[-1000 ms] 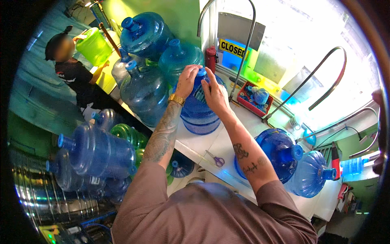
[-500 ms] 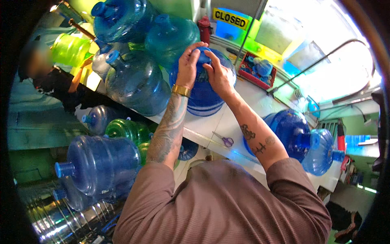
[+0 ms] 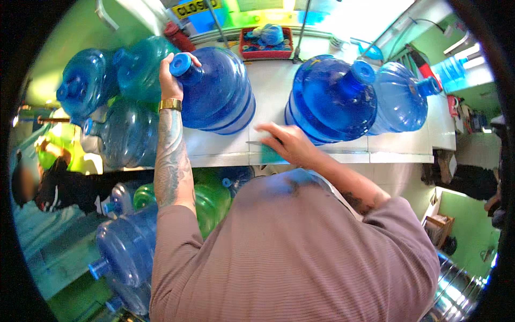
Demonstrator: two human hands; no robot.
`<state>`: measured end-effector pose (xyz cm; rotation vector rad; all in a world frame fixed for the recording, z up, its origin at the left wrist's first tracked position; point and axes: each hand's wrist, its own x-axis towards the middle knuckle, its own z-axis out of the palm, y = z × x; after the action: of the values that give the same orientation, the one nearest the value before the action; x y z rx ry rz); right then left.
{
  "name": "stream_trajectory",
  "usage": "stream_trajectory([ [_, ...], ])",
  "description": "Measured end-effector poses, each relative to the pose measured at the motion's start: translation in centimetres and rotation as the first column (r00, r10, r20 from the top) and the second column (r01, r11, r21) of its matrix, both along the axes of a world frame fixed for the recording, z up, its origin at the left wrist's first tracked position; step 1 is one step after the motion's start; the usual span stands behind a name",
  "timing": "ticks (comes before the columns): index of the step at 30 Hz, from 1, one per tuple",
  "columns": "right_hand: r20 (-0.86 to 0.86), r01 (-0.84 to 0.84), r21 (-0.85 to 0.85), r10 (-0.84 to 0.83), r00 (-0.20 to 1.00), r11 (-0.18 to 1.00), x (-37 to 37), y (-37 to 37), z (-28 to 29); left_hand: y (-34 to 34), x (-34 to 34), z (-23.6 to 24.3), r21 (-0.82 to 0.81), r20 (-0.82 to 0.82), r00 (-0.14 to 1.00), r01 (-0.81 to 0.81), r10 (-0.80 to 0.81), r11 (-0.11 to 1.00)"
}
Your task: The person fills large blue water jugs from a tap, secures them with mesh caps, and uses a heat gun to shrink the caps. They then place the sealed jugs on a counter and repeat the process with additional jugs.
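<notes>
My left hand (image 3: 173,79), with a gold band at the wrist, is closed around the capped neck of a large blue water jug (image 3: 217,91) standing on the white counter (image 3: 271,91). My right hand (image 3: 292,144) is low over the counter's front edge, its fingers apart and slightly blurred. Under its fingers the dark blade of a pair of scissors (image 3: 252,142) shows; their handles are hidden by the hand. Just beyond that hand stands a second capped blue jug (image 3: 330,99), with a paler blue jug (image 3: 399,99) to its right.
A red tray (image 3: 265,52) of blue caps sits at the counter's back. Several jugs (image 3: 126,131) crowd the left, and more blue and green ones (image 3: 126,247) lie below. A red cylinder (image 3: 178,36) stands at the back left. Another person (image 3: 59,182) is at the far left.
The view has turned to the right. My right hand has left the jug's cap and come down to the scissors near the counter edge. My left hand stays at the jug's neck.
</notes>
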<state>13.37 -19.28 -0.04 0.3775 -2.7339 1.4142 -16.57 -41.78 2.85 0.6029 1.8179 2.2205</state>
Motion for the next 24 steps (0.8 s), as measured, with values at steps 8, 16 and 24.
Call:
stream_trajectory([
  [8, 0.268, 0.29, 0.158, -0.323, 0.908, 0.944, 8.8, 9.0, -9.9, 9.1, 0.9, -0.9, -0.019, 0.02, 0.917, 0.398, -0.398, 0.917],
  [16, 0.452, -0.027, -0.317, 0.176, 0.874, 0.948, 8.5, 10.1, -3.8, 12.2, 13.4, -4.0, -0.255, -0.674, 0.593, -0.746, 0.44, 0.615],
  [24, -0.169, 0.155, -0.409, -0.242, 0.955, 0.899, 9.8, 19.2, 8.7, 22.4, 35.8, 1.0, -0.134, -0.146, 0.988, -0.073, 0.053, 0.988],
])
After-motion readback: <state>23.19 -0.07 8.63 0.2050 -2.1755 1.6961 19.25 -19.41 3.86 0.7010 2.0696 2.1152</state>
